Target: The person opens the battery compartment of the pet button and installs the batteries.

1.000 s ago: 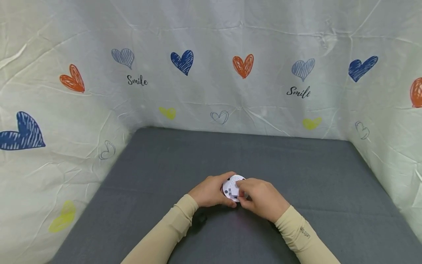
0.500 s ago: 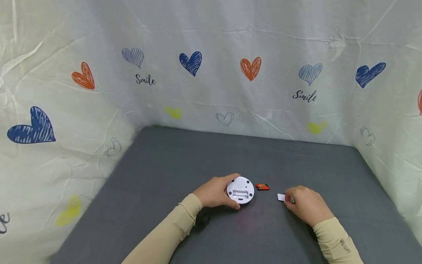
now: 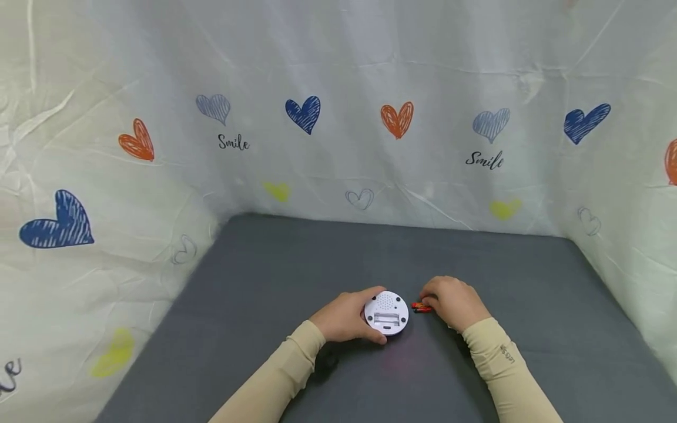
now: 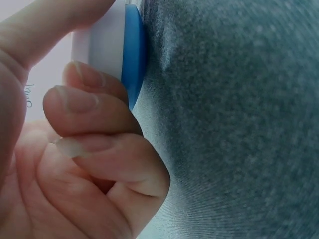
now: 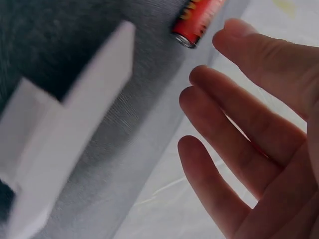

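A round white device (image 3: 385, 302) with speaker holes and an uncovered battery compartment is held upside down by my left hand (image 3: 342, 316), thumb on the near side, fingers round the far side. Seen from the left wrist, its white side wall (image 4: 107, 45) meets a blue part (image 4: 133, 55) close to the cloth. Two red-and-black batteries (image 3: 421, 308) lie just right of the device. My right hand (image 3: 456, 301) is over their right end, fingers loosely bent; in the right wrist view one battery (image 5: 197, 22) shows beyond the fingertips, apparently ungripped. A white battery cover (image 5: 75, 134) lies on the cloth below that hand.
Dark grey cloth (image 3: 328, 258) covers the table. A white curtain (image 3: 338, 153) printed with hearts and "Smile" encloses the back and sides. A small dark shape (image 3: 328, 358) lies beside the left forearm.
The right hand took the cover off the device and carried it right, exposing the compartment. It has since let go of the cover and moved left to the batteries. The left hand keeps its hold.
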Motion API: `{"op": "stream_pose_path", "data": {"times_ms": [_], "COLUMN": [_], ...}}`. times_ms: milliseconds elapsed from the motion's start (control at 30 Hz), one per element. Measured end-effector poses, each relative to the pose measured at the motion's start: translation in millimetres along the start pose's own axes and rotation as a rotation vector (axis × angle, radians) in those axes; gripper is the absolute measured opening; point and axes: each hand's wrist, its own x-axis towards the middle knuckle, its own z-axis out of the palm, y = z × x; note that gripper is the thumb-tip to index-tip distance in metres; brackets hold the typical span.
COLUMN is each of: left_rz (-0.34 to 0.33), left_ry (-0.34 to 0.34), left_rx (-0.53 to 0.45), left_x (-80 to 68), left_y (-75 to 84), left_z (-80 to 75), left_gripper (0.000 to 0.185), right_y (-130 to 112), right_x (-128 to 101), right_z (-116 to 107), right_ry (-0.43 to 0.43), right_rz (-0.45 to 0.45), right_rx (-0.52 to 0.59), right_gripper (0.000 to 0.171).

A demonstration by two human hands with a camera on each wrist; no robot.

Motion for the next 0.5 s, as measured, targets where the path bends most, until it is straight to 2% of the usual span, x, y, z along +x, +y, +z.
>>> {"op": "stream_pose_path", "data": {"times_ms": [267,400,500], "left_rz": [0.013,0.001,-0.005], "left_ry": [0.006,-0.003,-0.008], "left_rx": [-0.007,-0.011,-0.015], "left_x": [1.8,1.3,0.8], "left_y": [2.8,2.3,1.7], "left_z": [-0.4,0.6,1.5], "left_gripper": [0.095,0.095,0.096], "right_y": [4.4,1.3,-7.7], "right_x": [-0.6,-0.9,-3.5], "right_z": [6.0,1.9,-5.2], "right_ry": [0.021,0.0,0.014], "right_rz": [-0.03,-0.034,-0.041], "right_rx": [-0.055,-0.079,-0.078], "right_gripper": [0.007,0.007,0.01]}}
